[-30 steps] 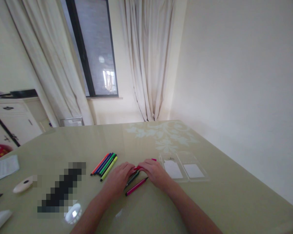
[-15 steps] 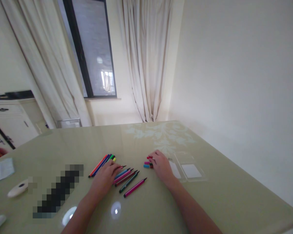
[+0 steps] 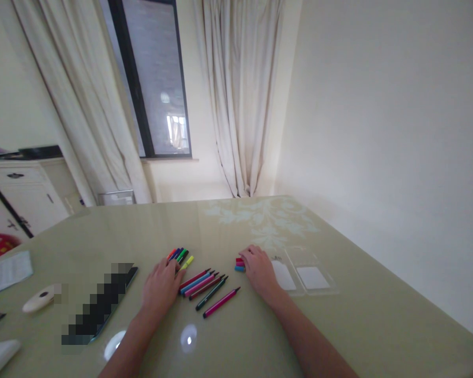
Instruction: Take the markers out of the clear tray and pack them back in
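Observation:
My left hand point(image 3: 162, 286) closes on a yellow felt-tip pen point(image 3: 187, 262) with thumb and fingers, beside the capped felt-tip pens point(image 3: 179, 254) in orange, blue and green, which it partly hides. Uncapped felt-tip pens point(image 3: 205, 283) in red, blue, pink and dark tones lie side by side just right of it, their tips pointing away. A dark green pen point(image 3: 212, 294) and a magenta pen point(image 3: 221, 303) lie nearer to me. My right hand point(image 3: 260, 269) curls its fingers round a small row of loose pen caps point(image 3: 240, 264), red, pink and blue; some are hidden under it.
An open clear plastic case point(image 3: 315, 277) with white inserts lies beyond my right wrist. Left of my left arm are a dark, pixelated flat object point(image 3: 102, 307), a cream oval object point(image 3: 39, 299) and a pale folded sheet point(image 3: 8, 273). The glossy table point(image 3: 378, 315) meets a wall on the right.
My left hand has left the red uncapped pen lying with the others and moved left to the yellow pen. The red cap from my right hand now sits with the other caps.

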`<move>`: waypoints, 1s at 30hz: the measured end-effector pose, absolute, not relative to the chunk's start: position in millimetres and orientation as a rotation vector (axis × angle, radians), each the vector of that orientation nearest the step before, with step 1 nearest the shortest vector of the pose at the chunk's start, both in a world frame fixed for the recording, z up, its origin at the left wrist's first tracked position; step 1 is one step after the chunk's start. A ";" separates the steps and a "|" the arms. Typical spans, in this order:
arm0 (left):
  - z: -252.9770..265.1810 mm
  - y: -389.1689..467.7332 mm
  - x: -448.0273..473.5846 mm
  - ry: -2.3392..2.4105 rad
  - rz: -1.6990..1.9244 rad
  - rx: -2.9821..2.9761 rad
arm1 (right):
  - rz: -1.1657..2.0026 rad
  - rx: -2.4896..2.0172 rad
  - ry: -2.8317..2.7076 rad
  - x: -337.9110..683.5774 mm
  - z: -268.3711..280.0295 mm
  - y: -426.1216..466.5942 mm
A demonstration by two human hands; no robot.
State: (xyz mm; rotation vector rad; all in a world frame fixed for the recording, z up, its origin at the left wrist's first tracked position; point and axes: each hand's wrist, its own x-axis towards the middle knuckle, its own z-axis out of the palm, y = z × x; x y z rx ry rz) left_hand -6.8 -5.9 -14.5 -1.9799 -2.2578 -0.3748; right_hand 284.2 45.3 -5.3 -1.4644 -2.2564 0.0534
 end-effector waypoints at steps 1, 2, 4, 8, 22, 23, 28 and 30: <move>-14.0 -5.0 -5.1 -2.226 -0.398 -2.003 | 0.078 -1.434 -2.245 282.6 -4.2 43.2; -13.2 -4.0 -2.7 -2.176 -0.448 -2.043 | 0.109 -1.395 -2.237 280.5 -2.9 40.3; -11.2 -2.1 5.2 -2.069 -0.589 -2.166 | 0.180 -1.288 -2.241 275.3 -0.3 32.9; -7.0 -6.2 31.4 -1.901 -0.768 -2.460 | 0.295 -1.041 -2.344 265.3 2.1 19.9; -10.4 -2.5 1.0 -2.075 -0.579 -2.253 | 0.217 -1.160 -2.036 323.2 2.6 52.4; -11.0 -1.1 -3.2 -2.089 -0.576 -2.232 | 0.222 -1.175 -2.013 326.0 2.2 52.8; -13.1 -0.3 -1.8 -1.985 -0.643 -2.385 | 0.255 -1.234 -2.112 304.2 1.7 43.0; -13.4 -0.2 1.0 -1.956 -0.669 -2.475 | 0.202 -1.268 -2.188 288.4 0.5 38.3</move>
